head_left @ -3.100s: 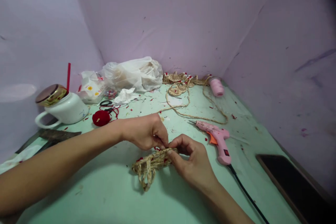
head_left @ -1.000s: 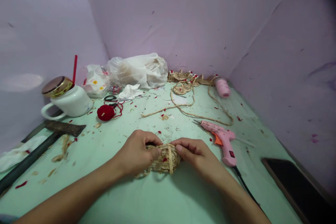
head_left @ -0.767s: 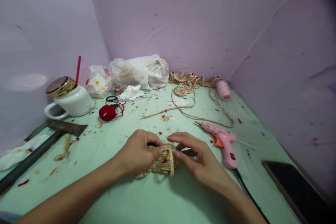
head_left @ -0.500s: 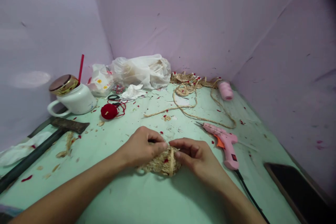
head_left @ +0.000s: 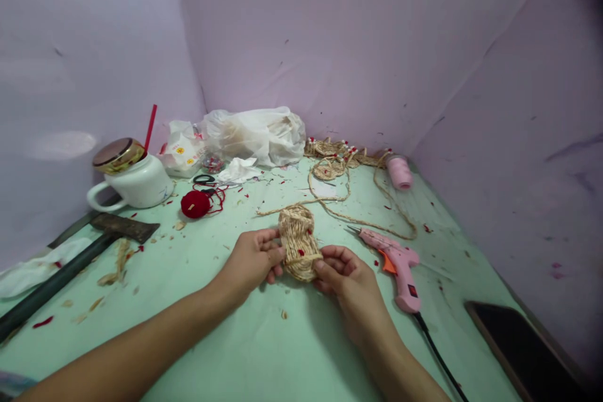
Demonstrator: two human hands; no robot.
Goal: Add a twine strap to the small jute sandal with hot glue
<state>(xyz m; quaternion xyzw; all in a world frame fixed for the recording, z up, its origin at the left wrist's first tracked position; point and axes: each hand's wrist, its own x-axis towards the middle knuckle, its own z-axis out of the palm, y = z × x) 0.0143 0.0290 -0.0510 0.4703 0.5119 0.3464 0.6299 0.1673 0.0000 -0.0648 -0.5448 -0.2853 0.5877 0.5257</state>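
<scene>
A bundle of twisted straw rope, wound in long loops and tied with a band near its lower end, stands between my hands. Small red bits cling to its face. My left hand pinches its left edge, thumb in front and fingers behind. Lower on the right side, my right hand grips it between thumb and fingers close to the tied band. To the right of my right hand lies a pink glue gun with an orange trigger, its nozzle pointing up and left.
Behind are loose straw rope, woven straw pieces, a pink thread spool and a white plastic bag. Leftward are a red yarn ball, scissors, a white mug and a hammer. A phone lies right.
The straw bundle has turned from lying sideways to upright, its face now in view. My left hand has shifted from its top to its left edge; my right hand still holds the right side.
</scene>
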